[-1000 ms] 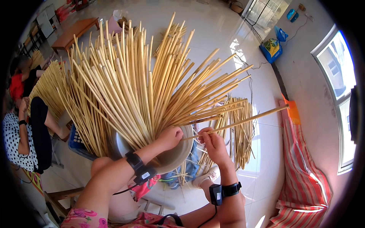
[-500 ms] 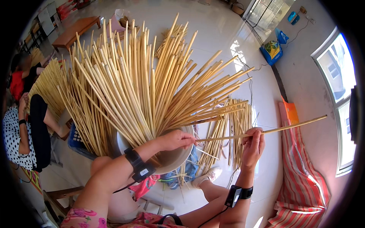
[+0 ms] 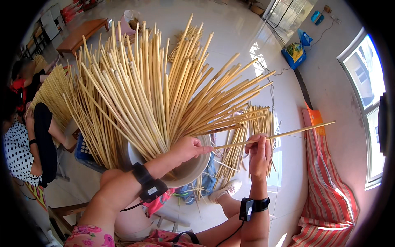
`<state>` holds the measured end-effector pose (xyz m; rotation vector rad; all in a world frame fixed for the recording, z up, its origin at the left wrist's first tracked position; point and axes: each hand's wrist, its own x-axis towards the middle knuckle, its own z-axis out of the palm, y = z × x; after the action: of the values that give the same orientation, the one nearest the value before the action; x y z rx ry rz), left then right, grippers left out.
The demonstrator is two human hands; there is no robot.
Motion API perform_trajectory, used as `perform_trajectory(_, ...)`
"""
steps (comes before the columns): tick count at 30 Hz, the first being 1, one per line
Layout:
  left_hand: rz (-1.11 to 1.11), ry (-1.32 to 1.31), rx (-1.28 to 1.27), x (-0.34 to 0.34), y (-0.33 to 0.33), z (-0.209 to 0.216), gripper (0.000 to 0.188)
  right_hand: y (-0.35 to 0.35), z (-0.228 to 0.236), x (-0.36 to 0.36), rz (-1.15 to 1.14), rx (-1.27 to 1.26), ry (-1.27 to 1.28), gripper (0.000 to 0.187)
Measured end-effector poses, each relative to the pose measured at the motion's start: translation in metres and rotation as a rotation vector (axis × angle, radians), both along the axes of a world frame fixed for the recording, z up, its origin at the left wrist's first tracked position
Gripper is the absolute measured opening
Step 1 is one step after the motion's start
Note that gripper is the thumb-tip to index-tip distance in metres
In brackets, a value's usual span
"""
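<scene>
A long, thin, pale yellow stalk (image 3: 302, 130) lies nearly level in front of me, its far tip rising a little to the right. My left hand (image 3: 189, 149) pinches its left end between thumb and fingertips, over the rim of a pale metal basin (image 3: 200, 168). Further right, my right hand (image 3: 258, 155) is closed around the stalk near its middle, the fingers curled upward. A big bundle of similar stalks (image 3: 158, 94) stands in the basin, fanned out just beyond my left hand. Both wrists wear black straps with small devices.
More stalks (image 3: 234, 164) lie on the floor right of the basin, near my shoe (image 3: 230, 188). A blue crate (image 3: 85, 154) stands left. Two people sit at the far left, one in polka dots (image 3: 18, 148). Striped red cloth (image 3: 325, 185) lies along the right wall.
My right hand has moved left along the stalk, closer to my left hand. The stalk's right tip has shifted left and slightly up. My left hand stays almost in place.
</scene>
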<state>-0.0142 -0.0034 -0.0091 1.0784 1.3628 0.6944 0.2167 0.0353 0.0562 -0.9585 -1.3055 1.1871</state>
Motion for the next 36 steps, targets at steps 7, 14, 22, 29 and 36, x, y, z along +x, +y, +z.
perform_trajectory(7, 0.000, 0.106, -0.058, 0.005, -0.002, 0.002, 0.043, 0.001, -0.003, -0.010, -0.014, 0.006, 0.011, 0.033)
perform_trajectory(14, -0.158, -0.471, -0.120, -0.019, -0.001, 0.020, 0.021, 0.010, -0.002, 0.005, -0.105, -0.041, 0.100, 0.034)
perform_trajectory(22, -0.098, -0.069, -0.201, -0.003, -0.001, 0.018, 0.030, 0.000, -0.001, -0.015, -0.020, -0.008, 0.071, 0.036)
perform_trajectory(29, -0.261, -0.469, -0.025, -0.009, -0.004, 0.021, 0.023, 0.011, 0.001, -0.001, -0.277, -0.054, 0.109, 0.036)
perform_trajectory(36, -0.309, -0.549, -0.051, -0.011, -0.007, 0.032, 0.024, 0.012, 0.001, 0.007, -0.258, -0.068, 0.134, 0.036)
